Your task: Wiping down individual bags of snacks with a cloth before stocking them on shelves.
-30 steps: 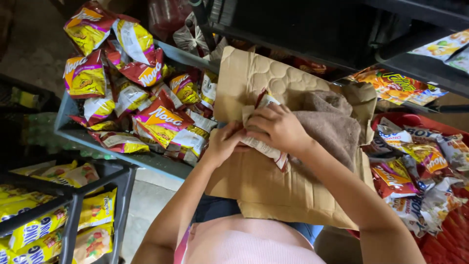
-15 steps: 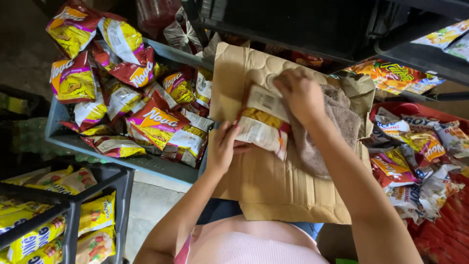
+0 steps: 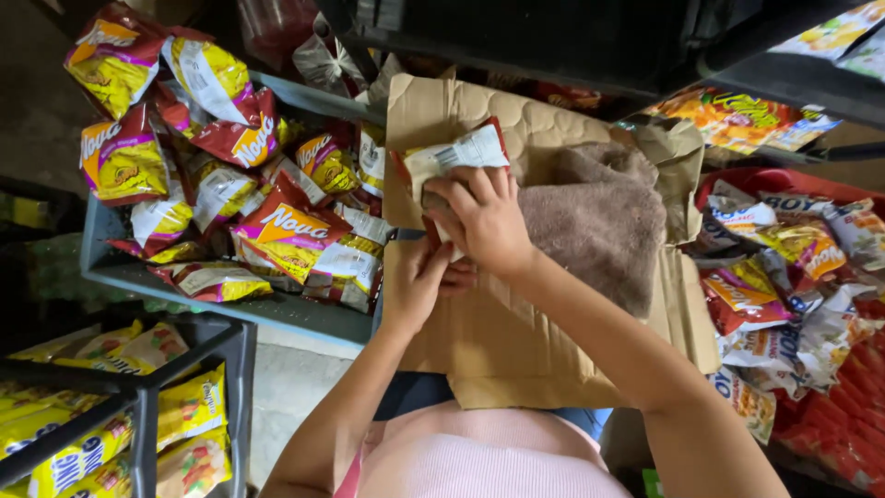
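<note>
The snack packet [image 3: 456, 161] sits at the centre of the frame, pressed flat against the upper part of a sheet of brown cardboard [image 3: 498, 341] that lies across the person's lap. It is a flattened foil bag with a pale, whitish printed face, a red edge along its right side and a creased, folded top corner. Half a second ago the packet was held up and open to view between the hands, showing a yellow band; now it has been drawn down and laid on the cardboard, and most of it is covered. That suggests it is being smoothed or folded flat rather than merely looked over.

The right hand [image 3: 484, 221] lies palm down over the packet's lower half, fingers spread and pressing. The left hand [image 3: 419, 281] comes up from below and pinches the packet's lower edge, its fingers closed on it under the right hand.

Just right of the hands, a brownish-grey towel [image 3: 599, 221] is bunched on the cardboard. In the upper left of the frame, a grey crate [image 3: 230, 309] holds a heap of red, yellow and purple snack bags [image 3: 286, 231]. At the lower left, a dark rack [image 3: 138, 406] holds yellow packets. Along the right edge lies a loose pile of more flattened wrappers [image 3: 793, 267].
</note>
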